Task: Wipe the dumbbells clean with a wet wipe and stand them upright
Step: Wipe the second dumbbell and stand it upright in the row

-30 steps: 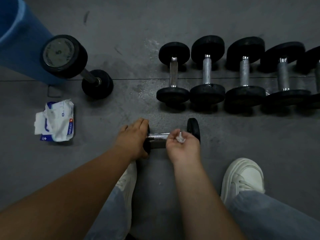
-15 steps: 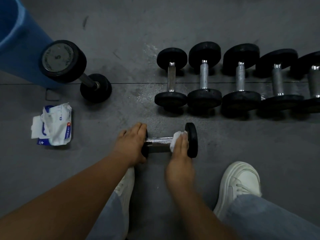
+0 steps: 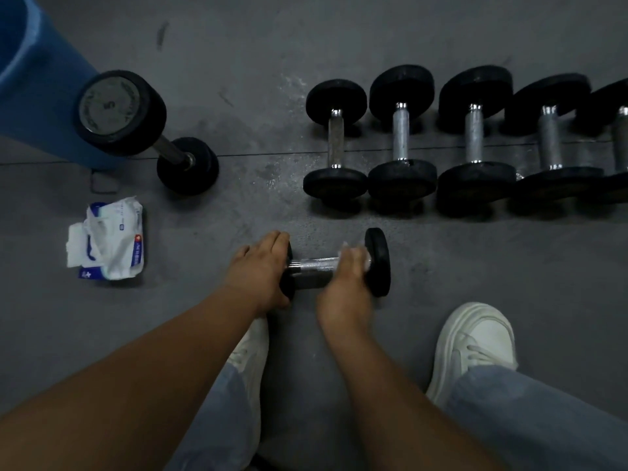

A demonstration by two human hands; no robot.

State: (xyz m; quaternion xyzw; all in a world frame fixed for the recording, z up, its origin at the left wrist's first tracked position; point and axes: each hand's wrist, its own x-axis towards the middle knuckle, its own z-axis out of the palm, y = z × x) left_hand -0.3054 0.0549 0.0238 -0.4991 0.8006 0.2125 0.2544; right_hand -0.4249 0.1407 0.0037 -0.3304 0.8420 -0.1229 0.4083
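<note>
The right hand [image 3: 343, 283] has its grip closed over a white wet wipe [image 3: 366, 263], pressing it around the right end of a small dumbbell's [image 3: 314, 270] metal handle, just beside the right head. The hand is blurred, so the exact lie of its fingers is unclear. The left hand [image 3: 260, 273] grips the dumbbell's left head, fingers over the top and thumb below, probably to stop the weight rolling while the handle is rubbed.

The small dumbbell lies on its side on the grey floor [image 3: 238, 79], running left to right between the two hands, near the person's white shoe [image 3: 475, 341]. It is not yet stood up.

Farther away on the right, a row of dumbbells [image 3: 401, 137] lies flat, side by side, apparently waiting for their turn. At the far left one standing dumbbell [image 3: 122, 112] rests on end beside a blue bin [image 3: 34, 79]. An opened pack of wipes [image 3: 108, 239] lies at near left, within reach of the left hand.
</note>
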